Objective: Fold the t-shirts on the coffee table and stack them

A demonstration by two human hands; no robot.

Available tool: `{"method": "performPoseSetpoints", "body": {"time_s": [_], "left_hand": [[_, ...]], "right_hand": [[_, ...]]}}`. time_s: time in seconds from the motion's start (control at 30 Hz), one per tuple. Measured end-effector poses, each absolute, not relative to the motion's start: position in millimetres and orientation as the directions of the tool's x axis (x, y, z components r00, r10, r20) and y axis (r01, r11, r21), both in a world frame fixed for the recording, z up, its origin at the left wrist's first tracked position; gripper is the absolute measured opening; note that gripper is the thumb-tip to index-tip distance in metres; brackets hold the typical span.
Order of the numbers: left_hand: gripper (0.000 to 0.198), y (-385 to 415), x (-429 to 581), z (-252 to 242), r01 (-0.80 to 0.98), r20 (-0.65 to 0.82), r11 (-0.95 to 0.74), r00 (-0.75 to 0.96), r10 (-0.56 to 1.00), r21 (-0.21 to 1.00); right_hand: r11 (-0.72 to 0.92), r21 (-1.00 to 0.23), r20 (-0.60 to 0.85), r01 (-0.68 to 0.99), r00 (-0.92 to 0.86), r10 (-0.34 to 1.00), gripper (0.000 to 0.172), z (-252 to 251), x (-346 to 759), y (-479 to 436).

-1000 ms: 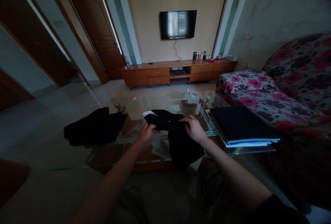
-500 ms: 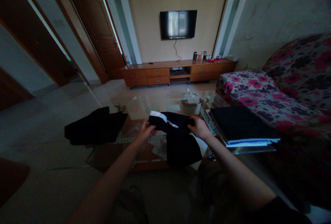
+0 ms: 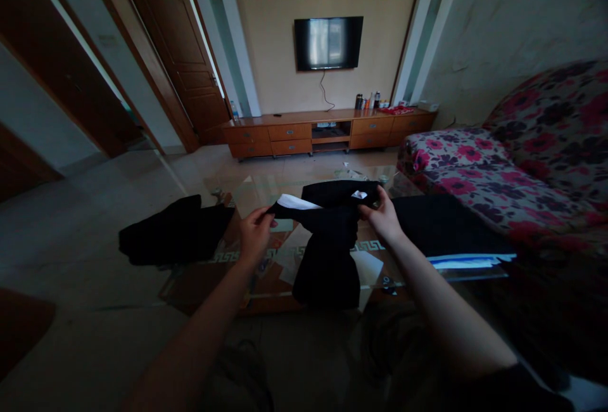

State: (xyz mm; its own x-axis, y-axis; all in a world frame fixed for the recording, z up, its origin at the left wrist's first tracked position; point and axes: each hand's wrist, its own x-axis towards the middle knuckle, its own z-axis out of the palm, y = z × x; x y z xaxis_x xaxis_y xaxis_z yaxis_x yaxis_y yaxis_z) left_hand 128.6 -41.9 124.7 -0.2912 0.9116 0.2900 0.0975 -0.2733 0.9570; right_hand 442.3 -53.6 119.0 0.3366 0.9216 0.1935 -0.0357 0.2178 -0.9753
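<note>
Both my hands hold up a black garment [image 3: 327,241] above a glass coffee table [image 3: 266,193]. My left hand [image 3: 255,234] pinches its left end, where a white lining or label shows. My right hand [image 3: 384,218] grips its right end near a small white tag. The garment's lower part hangs down in front of the table. A second black garment [image 3: 175,231] lies crumpled on the table's left side. A folded stack of dark clothes [image 3: 446,228] with a white and blue layer underneath rests on the table's right side.
A floral sofa [image 3: 517,158] stands at the right. A long wooden TV cabinet [image 3: 327,133] with bottles on it runs along the far wall under a wall-mounted television [image 3: 327,43]. A brown door [image 3: 183,57] is at the left. Papers lie under the glass.
Both hands have raised the black garment off the table and pulled its top edge apart, the right hand moving up and right. The garment now hides the small container on the table behind it.
</note>
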Motion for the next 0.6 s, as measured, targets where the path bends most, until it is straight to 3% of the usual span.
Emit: {"method": "performPoseSetpoints", "body": {"time_s": [0.07,0.13,0.2,0.27,0.33,0.4,0.47,0.53,0.6], "left_hand": [[0.021,-41,129,127,0.028,0.286,-0.293,-0.325,0.902,0.956],[0.018,-46,128,130,-0.125,0.216,-0.250,-0.236,0.947,0.960],[0.019,-57,127,134,-0.230,0.074,-0.040,0.142,0.987,0.972],[0.025,-71,126,137,-0.063,-0.129,0.220,0.643,0.755,0.973],[0.029,-82,130,138,0.166,-0.265,0.234,0.826,0.498,0.958],[0.028,-86,140,134,0.191,-0.198,0.080,0.747,0.634,0.978],[0.025,-83,154,126,0.161,0.053,-0.149,0.486,0.872,0.976],[0.028,-79,165,113,0.213,0.251,-0.319,0.295,0.922,0.924],[0.053,-75,172,98,0.278,0.313,-0.378,0.249,0.916,0.883]], "right_hand": [[0.230,-0.965,0.166,-0.128,0.383,0.909,0.082,121,444,-52],[0.235,-0.954,0.139,-0.185,0.422,0.896,0.084,122,444,-52],[0.205,-0.949,0.084,-0.240,0.434,0.897,0.090,122,443,-52],[0.149,-0.947,0.025,-0.285,0.396,0.918,0.095,124,442,-55],[0.097,-0.944,-0.009,-0.315,0.319,0.948,0.097,127,440,-60],[0.060,-0.937,-0.015,-0.345,0.212,0.977,0.099,132,438,-68],[0.008,-0.918,-0.021,-0.397,0.069,0.997,0.104,138,435,-77],[-0.076,-0.888,-0.045,-0.454,-0.078,0.996,0.111,145,433,-86],[-0.140,-0.856,-0.057,-0.498,-0.179,0.982,0.112,151,430,-92]]}}
